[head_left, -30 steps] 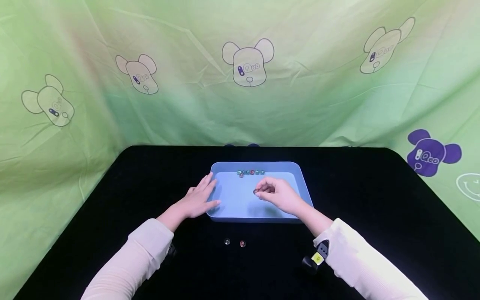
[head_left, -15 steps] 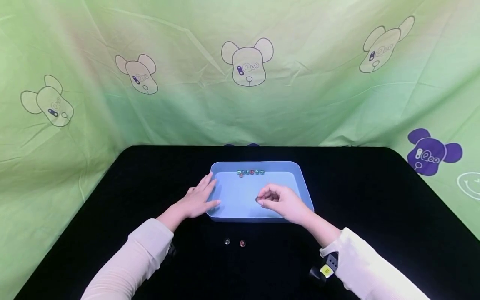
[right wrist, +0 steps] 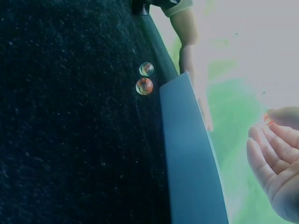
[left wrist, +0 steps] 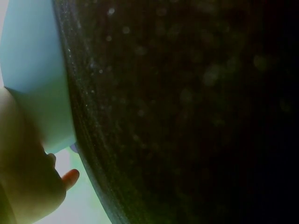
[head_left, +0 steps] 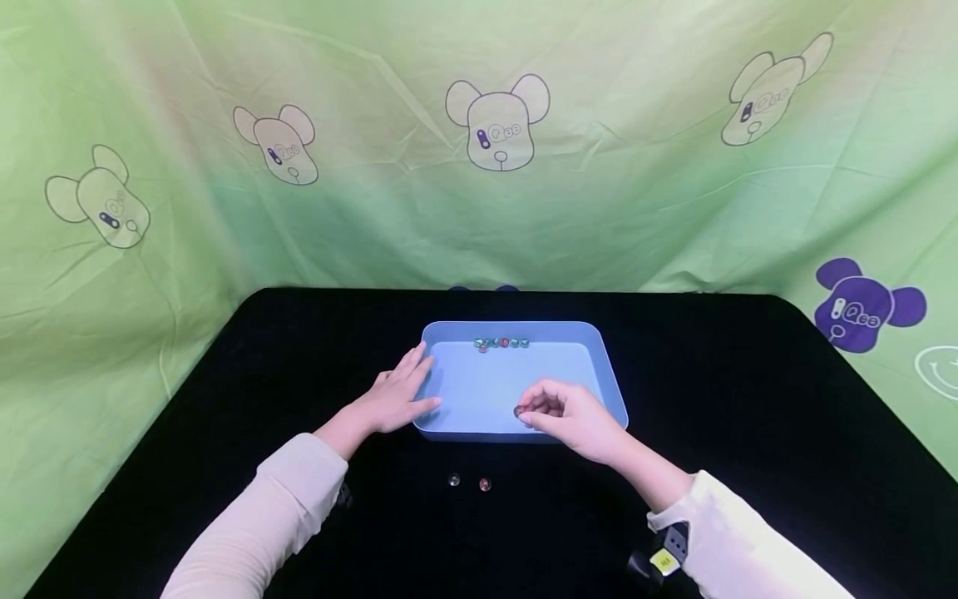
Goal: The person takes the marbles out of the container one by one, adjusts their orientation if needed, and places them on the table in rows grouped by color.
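Observation:
My right hand [head_left: 575,423] pinches a glass marble [head_left: 518,411] between thumb and fingertips, over the near part of a shallow blue tray [head_left: 467,395]. An orange tint shows on this marble [right wrist: 268,119] in the right wrist view. At the tray's left wall, my left hand [head_left: 392,399] rests with fingers spread and straight. Along the far wall inside the tray lies a row of several marbles [head_left: 514,343], mostly green with a red one among them. Another reddish marble [head_left: 482,349] sits just in front of that row.
On the black cloth [head_left: 359,532] before the tray lie a clear marble [head_left: 454,480] and an orange marble [head_left: 485,484], side by side. A green printed curtain [head_left: 374,225] stands behind and beside the table.
My right hand has drawn back toward the tray's near side and slightly right, with the marble still pinched. My left hand and the other marbles have stayed put.

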`<state>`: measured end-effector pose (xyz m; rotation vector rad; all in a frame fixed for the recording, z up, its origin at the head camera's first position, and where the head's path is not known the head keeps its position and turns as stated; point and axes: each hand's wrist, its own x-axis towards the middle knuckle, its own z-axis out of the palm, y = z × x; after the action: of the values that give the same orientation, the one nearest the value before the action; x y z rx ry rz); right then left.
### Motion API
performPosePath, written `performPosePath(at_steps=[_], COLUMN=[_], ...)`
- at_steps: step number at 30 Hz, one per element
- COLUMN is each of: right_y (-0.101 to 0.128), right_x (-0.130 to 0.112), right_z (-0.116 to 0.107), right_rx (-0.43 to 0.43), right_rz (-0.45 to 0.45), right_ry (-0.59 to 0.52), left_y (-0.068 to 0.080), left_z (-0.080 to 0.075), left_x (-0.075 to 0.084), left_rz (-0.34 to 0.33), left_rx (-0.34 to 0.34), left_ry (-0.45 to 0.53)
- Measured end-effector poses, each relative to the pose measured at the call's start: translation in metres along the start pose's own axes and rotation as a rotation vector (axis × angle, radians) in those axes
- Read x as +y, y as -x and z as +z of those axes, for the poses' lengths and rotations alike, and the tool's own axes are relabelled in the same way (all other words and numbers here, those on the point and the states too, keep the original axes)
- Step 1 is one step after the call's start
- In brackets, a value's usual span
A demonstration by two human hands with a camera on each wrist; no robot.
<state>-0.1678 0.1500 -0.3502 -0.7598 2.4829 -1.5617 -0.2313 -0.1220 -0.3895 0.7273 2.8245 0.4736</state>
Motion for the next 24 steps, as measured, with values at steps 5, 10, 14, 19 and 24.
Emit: performPosePath(at_steps=[5,10,14,19,24], right_y=[0.005,0.01,0.014,0.018,0.022], right_x=[0.001,-0.002,-0.004,-0.006,-0.006], right_z=[0.002,0.003,0.004,0.007,0.008], right_rx=[-0.001,-0.01,-0.011,-0.024,-0.049], right_rz=[-0.004,-0.006,-0.015,-0.027,-0.021], right_ry=[-0.032,-0.054,-0.059,-0.079,-0.092], left_y=[0.0,-0.001,-0.001,-0.001,0.0], left_z=[0.0,0.0,0.001,0.001,0.001], left_x=[0.001,0.001,0.001,0.001,0.001], left_rz=[0.002,-0.006,-0.008,-0.006,-0.009], left_rx=[0.001,0.0,0.001,0.003,-0.001], left_ry=[0.008,0.008,0.007,0.008,0.011])
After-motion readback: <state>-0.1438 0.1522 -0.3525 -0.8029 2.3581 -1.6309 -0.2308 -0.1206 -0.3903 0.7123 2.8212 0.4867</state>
